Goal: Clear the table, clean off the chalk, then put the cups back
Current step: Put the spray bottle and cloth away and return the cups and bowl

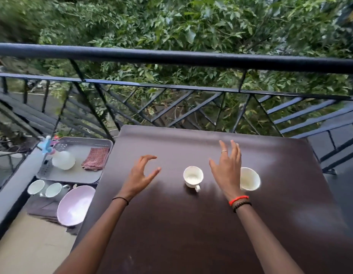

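We observe a dark brown surface point(171, 224) set against a black balcony railing point(171, 58), with green foliage beyond. Two white cups stand on the surface: the near cup point(193, 176) sits upright at centre with its handle toward us, and the far-right cup point(249, 178) appears tilted, its left edge hidden behind the right hand. The left hand point(139, 176) hovers above the surface to the left of the near cup, fingers curled and spread, grasping nothing. The right hand point(228, 171) hovers between the two cups, fingers splayed, a ring on one finger, also grasping nothing; we cannot tell whether it touches the far-right cup. Pale hazy patches show on the surface near its right side and far edge. On the floor to the left lies a grey tray point(73, 175) carrying a white spray bottle point(62, 158) with a blue head and a folded red checked cloth point(95, 159). Just in front of the tray stand two more cups point(46, 188) and a pink bowl point(75, 204), tilted.
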Tool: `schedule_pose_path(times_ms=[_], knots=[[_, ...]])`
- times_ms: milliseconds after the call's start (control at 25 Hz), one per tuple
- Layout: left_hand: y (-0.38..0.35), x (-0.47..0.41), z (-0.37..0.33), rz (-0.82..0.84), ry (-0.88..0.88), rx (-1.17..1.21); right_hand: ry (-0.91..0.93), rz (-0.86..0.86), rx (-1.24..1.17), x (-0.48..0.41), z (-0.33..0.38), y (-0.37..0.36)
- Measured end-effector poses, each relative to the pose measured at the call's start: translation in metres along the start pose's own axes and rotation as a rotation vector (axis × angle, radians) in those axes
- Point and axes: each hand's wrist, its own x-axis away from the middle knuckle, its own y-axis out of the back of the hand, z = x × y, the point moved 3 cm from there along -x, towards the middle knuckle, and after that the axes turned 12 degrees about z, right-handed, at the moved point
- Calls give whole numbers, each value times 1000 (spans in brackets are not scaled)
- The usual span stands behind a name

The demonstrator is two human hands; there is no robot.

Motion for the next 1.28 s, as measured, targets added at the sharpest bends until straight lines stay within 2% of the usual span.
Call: schedule_pose_path(times_ms=[80,200,320,480,560,720,840,1000,1120,1280], knots=[[35,26,17,-245,-43,-65,85,-3,-65,7,40,-23],[86,73,59,-473,16,-95,167,43,-164,24,103,-67],[132,121,111,-610,117,-101,228,85,-230,42,168,-109],[195,178,191,-685,262,-96,286,194,-265,65,264,-182],[218,199,238,-676,386,-101,318,303,-227,71,309,-229],[242,222,342,-514,678,-97,437,581,-35,78,383,-330],[248,216,398,-414,776,-22,525,700,111,80,415,-389],[240,195,462,-295,846,131,656,755,233,81,445,-455],[231,182,495,-264,883,237,714,758,309,76,462,-491],[230,173,513,-271,913,146,790,743,408,73,481,-522]])
